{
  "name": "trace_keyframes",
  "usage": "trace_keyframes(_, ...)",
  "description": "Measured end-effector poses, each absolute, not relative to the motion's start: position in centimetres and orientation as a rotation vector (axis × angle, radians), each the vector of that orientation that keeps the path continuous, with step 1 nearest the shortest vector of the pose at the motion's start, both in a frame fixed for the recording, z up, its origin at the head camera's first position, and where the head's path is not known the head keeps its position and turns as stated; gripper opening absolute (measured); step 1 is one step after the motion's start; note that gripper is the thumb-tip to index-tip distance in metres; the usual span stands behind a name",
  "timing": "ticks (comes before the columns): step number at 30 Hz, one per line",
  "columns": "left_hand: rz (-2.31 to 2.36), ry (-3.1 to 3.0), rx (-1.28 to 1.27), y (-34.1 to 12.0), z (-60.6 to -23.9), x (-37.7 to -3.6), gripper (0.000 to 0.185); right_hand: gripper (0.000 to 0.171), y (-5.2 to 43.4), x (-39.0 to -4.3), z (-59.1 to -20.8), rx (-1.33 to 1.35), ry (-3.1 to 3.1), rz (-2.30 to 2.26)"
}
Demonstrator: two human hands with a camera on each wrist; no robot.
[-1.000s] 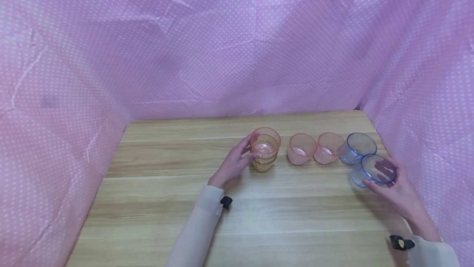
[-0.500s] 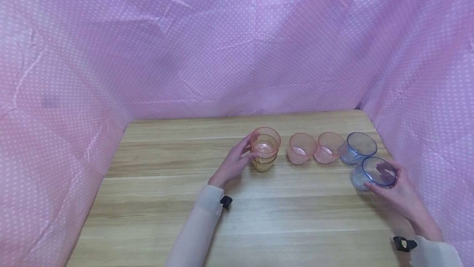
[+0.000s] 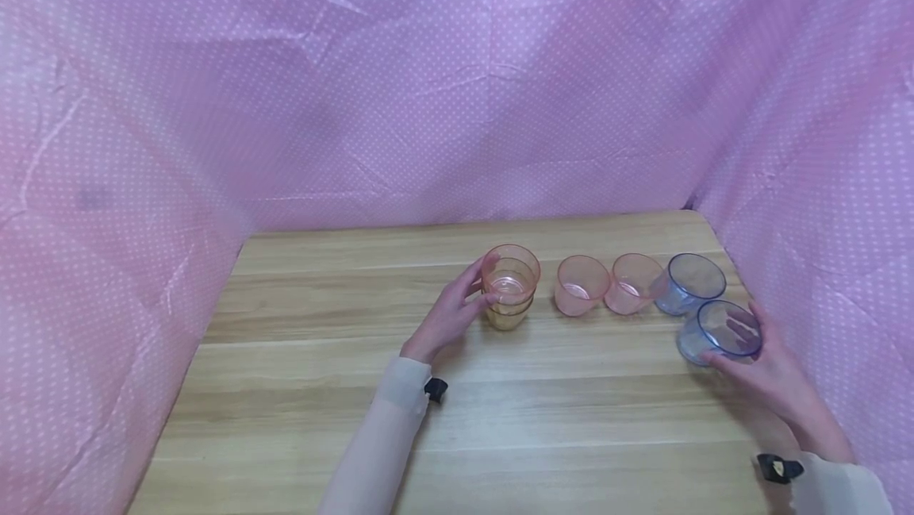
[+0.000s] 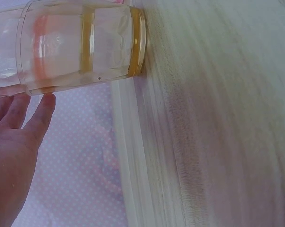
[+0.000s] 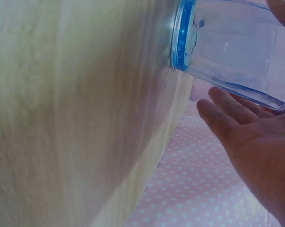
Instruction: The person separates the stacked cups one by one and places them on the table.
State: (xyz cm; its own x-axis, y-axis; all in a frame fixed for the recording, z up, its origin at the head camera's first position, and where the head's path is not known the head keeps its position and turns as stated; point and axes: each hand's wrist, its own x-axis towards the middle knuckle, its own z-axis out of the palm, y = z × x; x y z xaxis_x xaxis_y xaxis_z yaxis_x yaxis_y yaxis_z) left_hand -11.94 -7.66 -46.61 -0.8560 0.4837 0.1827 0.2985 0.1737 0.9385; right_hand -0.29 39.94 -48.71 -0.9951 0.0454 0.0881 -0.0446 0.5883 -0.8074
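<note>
My left hand (image 3: 450, 315) holds the top of an upright stack between fingers and thumb: a pink cup (image 3: 511, 257) nested in two yellow cups (image 3: 508, 320). Through the clear walls in the left wrist view, the yellow bands (image 4: 88, 40) show below the pink one. On the right, my right hand (image 3: 778, 376) curves around a blue cup (image 3: 693, 343), thumb on the near side, fingers behind it. That cup's base (image 5: 181, 38) rests on the table in the right wrist view, with the fingertips (image 5: 218, 97) right at its wall.
Between the hands stand two more pink cups (image 3: 580, 285) (image 3: 631, 285), side by side. A second blue cup (image 3: 689, 285) is just behind the held one. A pink dotted cloth (image 3: 457, 102) rises around the wooden table (image 3: 300, 420) at the back and sides.
The blue cup in my right hand has come down slightly and toward me, then stayed put while the fingers behind it spread a little. My left hand and its stack have not moved.
</note>
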Motion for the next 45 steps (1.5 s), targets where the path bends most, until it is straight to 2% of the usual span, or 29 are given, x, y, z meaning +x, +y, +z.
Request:
trace_keyframes(3,1.775,2.277,0.760,-7.7,-46.7,-11.8,0.068,0.115,39.8,-0.2,-48.7,-0.005,-2.704,1.391)
trace_keyframes(11,1.799,2.268,0.750,-7.7,-46.5,-11.7,0.067,0.091,39.5,0.3,-47.8,-0.145,-2.632,1.410)
trace_keyframes(16,1.793,2.275,0.765,-7.7,-46.7,-11.8,0.066,0.079,38.8,0.3,-46.9,-0.130,-2.494,1.388)
trace_keyframes(25,1.786,2.287,0.808,-7.8,-46.9,-11.8,0.067,0.075,36.0,-0.1,-45.1,-0.168,-2.335,1.412)
trace_keyframes(33,1.771,2.309,0.811,-7.7,-46.9,-11.7,0.068,0.073,32.1,-0.9,-43.4,0.063,-2.153,1.550)
trace_keyframes(42,1.753,2.309,0.770,-7.6,-46.6,-11.6,0.067,0.073,28.8,-2.9,-43.3,0.588,-1.898,1.646)
trace_keyframes(45,1.751,2.308,0.766,-7.6,-46.6,-11.6,0.067,0.078,27.5,-3.1,-43.1,0.588,-1.957,1.631)
